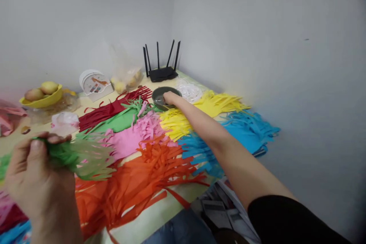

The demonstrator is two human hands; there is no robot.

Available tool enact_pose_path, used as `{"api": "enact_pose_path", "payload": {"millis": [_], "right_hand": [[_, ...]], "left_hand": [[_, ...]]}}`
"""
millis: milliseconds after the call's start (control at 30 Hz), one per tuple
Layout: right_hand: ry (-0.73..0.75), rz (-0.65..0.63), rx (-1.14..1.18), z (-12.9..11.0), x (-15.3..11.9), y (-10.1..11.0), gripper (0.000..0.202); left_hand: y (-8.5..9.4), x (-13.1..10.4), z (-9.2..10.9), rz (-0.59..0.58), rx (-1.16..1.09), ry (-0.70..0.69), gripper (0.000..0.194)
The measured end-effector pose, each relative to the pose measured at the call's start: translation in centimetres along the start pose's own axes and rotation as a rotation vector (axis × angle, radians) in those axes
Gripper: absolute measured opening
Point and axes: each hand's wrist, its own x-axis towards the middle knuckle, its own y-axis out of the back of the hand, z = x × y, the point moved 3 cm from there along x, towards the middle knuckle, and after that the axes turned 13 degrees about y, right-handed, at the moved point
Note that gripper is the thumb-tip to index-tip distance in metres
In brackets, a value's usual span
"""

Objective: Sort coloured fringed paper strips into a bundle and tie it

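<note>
My left hand (37, 171) is closed around a bunch of green fringed paper (64, 154), whose cut strips spread out to the right over the table. My right hand (170, 98) reaches down into a dark round bowl (178, 93), its fingers bent together. What they pinch, if anything, is too small to make out. Below my hands lie fringed sheets in orange (126, 183), pink (126, 141), another green (120, 122) and dark red (103, 114). Under and beside my right forearm are a yellow fringed sheet (220, 103) and a blue fringed sheet (246, 131).
A black router (162, 74) with several antennas stands in the corner, near a coil of white cord (190, 91). Along the back are a clear bag of yellow items (126, 80), a white holder with a giraffe picture (97, 85) and a yellow fruit bowl (42, 102). Walls bound the table.
</note>
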Motion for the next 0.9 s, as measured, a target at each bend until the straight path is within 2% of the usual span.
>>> {"api": "enact_pose_path", "payload": {"millis": [100, 233, 367, 467, 567, 667, 733, 800, 900], "right_hand": [[-0.021, -0.008, 0.017, 0.4, 1.1, -0.9, 0.04], [-0.036, 0.056, 0.101, 0.9, 1.5, -0.7, 0.04], [-0.027, 0.22, 0.25, 1.4, 0.2, 0.6, 0.03], [0.047, 0.359, 0.414, 0.6, -1.4, 2.3, 0.027], [0.182, 0.472, 0.609, -2.5, -3.3, 3.6, 0.031], [0.418, 0.564, 1.07, -7.4, -6.1, 4.1, 0.023], [0.588, 0.58, 1.355, -10.9, -8.4, 4.1, 0.023], [0.688, 0.577, 1.484, -14.0, -10.5, 4.1, 0.029], [0.723, 0.546, 1.578, -17.2, -12.7, 4.2, 0.033]], "left_hand": [[-1.2, -0.7, -0.3, 0.022, -0.14, 0.087, 0.012], [-1.0, -0.5, -1.3, -0.012, -0.123, 0.124, 0.017], [-0.7, -0.3, -1.9, -0.035, -0.081, 0.127, 0.023], [-1.0, -0.3, -2.4, -0.073, -0.033, 0.184, 0.023], [-1.5, -0.6, -3.1, -0.124, -0.019, 0.264, 0.025], [-2.2, -1.3, -3.9, -0.197, 0.013, 0.333, 0.029], [-2.7, -1.9, -4.2, -0.255, 0.037, 0.353, 0.03], [-3.1, -2.5, -4.3, -0.308, 0.05, 0.348, 0.03], [-3.4, -3.3, -4.0, -0.346, 0.059, 0.309, 0.027]]}}
